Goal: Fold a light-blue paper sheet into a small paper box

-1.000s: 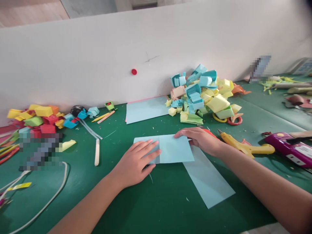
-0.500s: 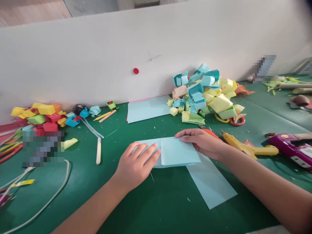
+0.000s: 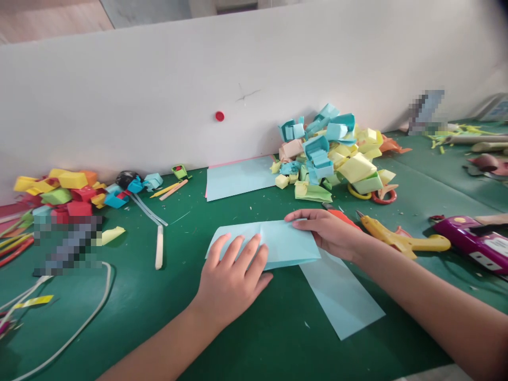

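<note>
A light-blue folded sheet of paper (image 3: 291,241) lies in front of me, a crease running across its middle. My right hand (image 3: 317,230) pinches its far right part between thumb and fingers. Over the left half rests my left hand (image 3: 234,270), its fingers spread and slightly bent on the paper, the thumb apart near the front edge. A second light-blue strip of paper (image 3: 343,299) sticks out from under the right side of the folded sheet, slanting toward me.
Behind stand more blue sheets (image 3: 238,180) and a heap of folded paper pieces (image 3: 321,153). On the right are a yellow glue gun (image 3: 405,238), scissors (image 3: 383,196) and a purple device (image 3: 468,243). Colourful paper pieces (image 3: 71,193), a stick (image 3: 159,248) and a white cable (image 3: 105,291) lie left.
My left hand has shifted slightly right and nearer, its fingers more bent and its thumb now showing. The folded sheet's left edge has come into view; my right hand keeps its pinch.
</note>
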The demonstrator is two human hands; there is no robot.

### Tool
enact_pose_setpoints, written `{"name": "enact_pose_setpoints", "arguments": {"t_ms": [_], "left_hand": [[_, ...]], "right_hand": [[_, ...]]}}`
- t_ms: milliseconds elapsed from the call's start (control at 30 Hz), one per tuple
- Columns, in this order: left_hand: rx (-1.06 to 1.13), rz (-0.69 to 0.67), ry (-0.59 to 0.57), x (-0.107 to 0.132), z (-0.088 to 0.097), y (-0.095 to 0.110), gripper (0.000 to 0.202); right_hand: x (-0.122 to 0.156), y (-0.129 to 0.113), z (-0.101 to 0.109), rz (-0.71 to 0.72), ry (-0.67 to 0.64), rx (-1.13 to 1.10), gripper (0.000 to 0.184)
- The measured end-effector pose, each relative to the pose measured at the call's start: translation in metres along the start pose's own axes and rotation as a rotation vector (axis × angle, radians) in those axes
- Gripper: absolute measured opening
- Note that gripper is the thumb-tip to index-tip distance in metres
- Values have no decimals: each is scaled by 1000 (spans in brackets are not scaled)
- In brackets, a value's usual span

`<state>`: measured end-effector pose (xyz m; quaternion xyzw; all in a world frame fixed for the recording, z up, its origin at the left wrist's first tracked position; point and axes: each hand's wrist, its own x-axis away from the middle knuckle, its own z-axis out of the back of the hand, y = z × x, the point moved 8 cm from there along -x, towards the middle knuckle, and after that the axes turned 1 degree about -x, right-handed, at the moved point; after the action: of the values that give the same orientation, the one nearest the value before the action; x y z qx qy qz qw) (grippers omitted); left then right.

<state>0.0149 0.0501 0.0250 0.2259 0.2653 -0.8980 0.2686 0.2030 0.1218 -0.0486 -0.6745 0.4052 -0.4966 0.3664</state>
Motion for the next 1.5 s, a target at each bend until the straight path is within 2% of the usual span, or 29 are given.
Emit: {"name": "enact_pose_setpoints", "arguments": {"t_ms": [100,300,433,533,600,700,800,867,967,1100,1333,1500], "left_hand": [[-23,-7,18,-2,-1,-2,17],[72,-41,59,-2,-2,-8,16],[143,13,129,-1,3,-19,26],[151,67,187,1,7,-29,40],[153,74,194,2,6,-33,45],[173,45,167,3,0,-33,42],[185,-34,110,4,-9,-26,32],[178,-85,69,5,-15,-21,24],[211,-101,9,7,-25,-19,18],[310,-63,-61,9,-35,-24,20],[529,26,-246,13,-49,-41,22],[596,62,-283,18,-51,-58,22]], "right_hand": [[-1,0,-2,3,-20,-36,21],[-2,2,-1,21,-54,18,21],[-1,-3,2,87,-28,156,42],[4,-15,0,221,-14,301,54],[10,-25,-1,339,15,430,54],[24,-45,-9,594,36,683,48],[44,-55,-30,845,-62,951,40],[52,-52,-42,917,-150,1093,38],[55,-41,-57,918,-260,1231,37],[49,-21,-67,868,-362,1331,35],[37,-6,-59,731,-383,1340,40],[36,-6,-57,673,-400,1340,38]]}}
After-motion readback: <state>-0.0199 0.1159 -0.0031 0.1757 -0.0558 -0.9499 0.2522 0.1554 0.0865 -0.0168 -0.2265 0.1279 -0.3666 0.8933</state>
